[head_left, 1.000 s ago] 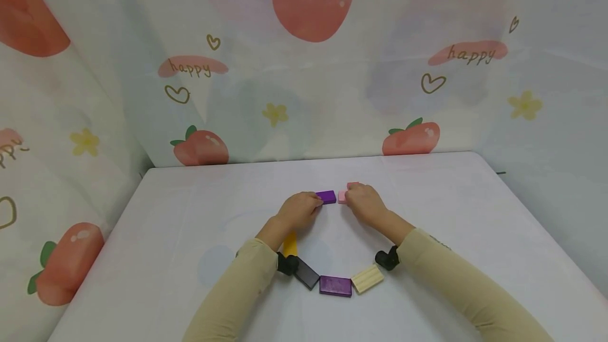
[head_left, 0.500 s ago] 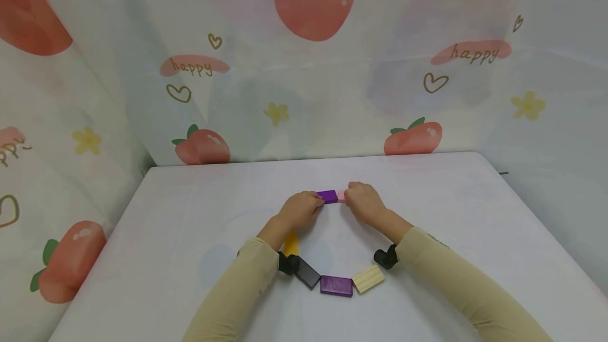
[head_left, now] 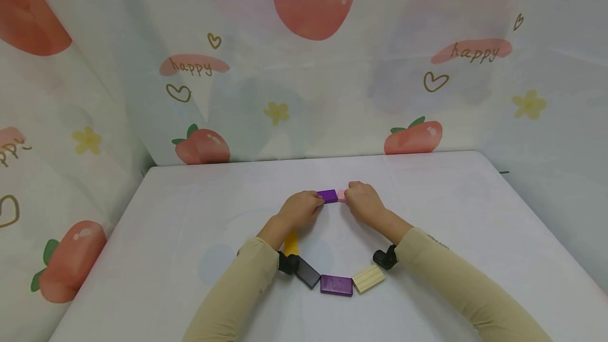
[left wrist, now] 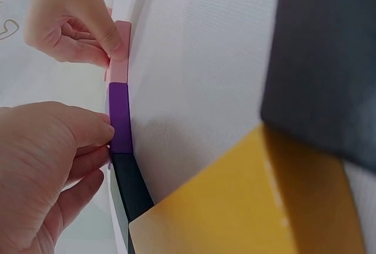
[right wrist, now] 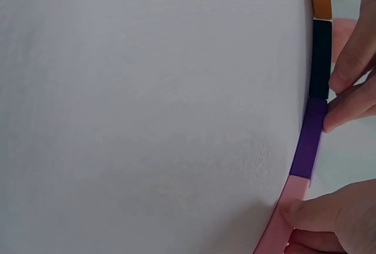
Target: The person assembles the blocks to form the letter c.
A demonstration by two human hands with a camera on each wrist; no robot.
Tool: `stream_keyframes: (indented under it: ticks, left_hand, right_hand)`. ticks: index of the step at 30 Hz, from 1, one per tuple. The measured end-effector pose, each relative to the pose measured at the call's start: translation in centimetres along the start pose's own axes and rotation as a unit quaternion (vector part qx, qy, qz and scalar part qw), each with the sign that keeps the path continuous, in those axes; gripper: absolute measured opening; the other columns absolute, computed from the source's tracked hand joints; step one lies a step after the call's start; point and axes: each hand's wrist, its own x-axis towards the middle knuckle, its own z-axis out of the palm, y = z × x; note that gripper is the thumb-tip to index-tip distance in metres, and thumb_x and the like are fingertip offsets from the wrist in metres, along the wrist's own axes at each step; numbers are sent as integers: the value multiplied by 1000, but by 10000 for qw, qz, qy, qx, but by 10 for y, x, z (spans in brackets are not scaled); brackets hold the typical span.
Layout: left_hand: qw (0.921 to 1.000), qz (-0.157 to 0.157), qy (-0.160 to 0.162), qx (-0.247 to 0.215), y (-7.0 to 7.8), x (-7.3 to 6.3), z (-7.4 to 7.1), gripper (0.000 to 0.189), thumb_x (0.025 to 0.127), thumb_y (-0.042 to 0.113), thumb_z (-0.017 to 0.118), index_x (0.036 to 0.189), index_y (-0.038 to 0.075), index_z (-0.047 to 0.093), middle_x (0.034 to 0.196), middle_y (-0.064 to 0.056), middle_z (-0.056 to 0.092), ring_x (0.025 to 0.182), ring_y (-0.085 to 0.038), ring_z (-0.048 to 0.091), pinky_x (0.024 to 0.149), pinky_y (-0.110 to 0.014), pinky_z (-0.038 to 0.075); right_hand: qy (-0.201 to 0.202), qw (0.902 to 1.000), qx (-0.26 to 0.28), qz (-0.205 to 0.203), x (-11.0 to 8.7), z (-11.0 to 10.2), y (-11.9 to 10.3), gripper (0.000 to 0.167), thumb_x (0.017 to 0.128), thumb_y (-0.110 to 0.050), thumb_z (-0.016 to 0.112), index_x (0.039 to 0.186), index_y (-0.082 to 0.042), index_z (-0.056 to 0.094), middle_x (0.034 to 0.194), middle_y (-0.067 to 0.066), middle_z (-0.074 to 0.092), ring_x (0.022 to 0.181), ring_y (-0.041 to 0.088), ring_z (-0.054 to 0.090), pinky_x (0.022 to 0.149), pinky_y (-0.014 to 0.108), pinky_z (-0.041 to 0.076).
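Observation:
On the white table, my left hand (head_left: 300,210) holds a purple block (head_left: 328,196) by its outer edge with thumb and fingertips. One end of it meets a dark block (left wrist: 133,186), seen in the left wrist view. My right hand (head_left: 364,202) pinches a pink block (right wrist: 279,221), its thumb lying on the upper face. The pink block sits end to end with the purple one. A small coral-pink edge (head_left: 354,182) shows just behind the right fingers; most of that piece is hidden.
Nearer the body, a yellow block (head_left: 291,244), a dark grey block (head_left: 307,273), another purple block (head_left: 336,285) and a pale wood block (head_left: 368,279) continue the curved line. A black wrist camera (head_left: 287,264) hangs close over the yellow and grey blocks.
The right hand has brought the pink block slightly left, closing the small gap to the purple block. The left hand stays in place, and the nearer blocks have not moved.

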Motion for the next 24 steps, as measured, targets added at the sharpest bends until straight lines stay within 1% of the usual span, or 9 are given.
stream_keyframes:
  ticks: [9, 13, 18, 24]
  left_hand:
    - [10000, 1, 15, 19, 0, 0, 0, 24, 92, 17, 57, 111, 7, 68, 102, -4, 66, 93, -18, 61, 90, -28, 44]
    - [10000, 0, 39, 22, 0, 0, 0, 24, 91, 17, 57, 111, 7, 68, 102, -5, 66, 93, -18, 61, 90, -27, 45]
    - [10000, 2, 55, 34, 0, 0, 2, 24, 91, 16, 57, 111, 7, 68, 103, -5, 66, 94, -18, 61, 90, -27, 45]
    - [10000, -22, 7, -9, 0, 0, 1, 25, 92, 16, 57, 112, 7, 67, 105, -5, 66, 96, -19, 60, 91, -28, 44]
  right_hand:
    - [-81, 9999, -58, 42, 0, 0, -1, 9, 78, -6, 72, 79, 3, 70, 63, 8, 53, 55, 19, 49, 56, 32, 48]
    - [-75, 9999, -60, 66, 1, 0, -1, 9, 78, -6, 72, 79, 3, 69, 62, 8, 53, 55, 19, 49, 55, 31, 47]
    - [-189, 9997, -14, 154, 1, -1, -2, 11, 79, -7, 71, 80, 3, 69, 63, 8, 53, 55, 18, 48, 56, 31, 47]
    - [-190, 9998, -59, 90, 1, -2, -1, 12, 78, -8, 72, 79, 4, 69, 63, 9, 52, 55, 18, 48, 55, 31, 47]
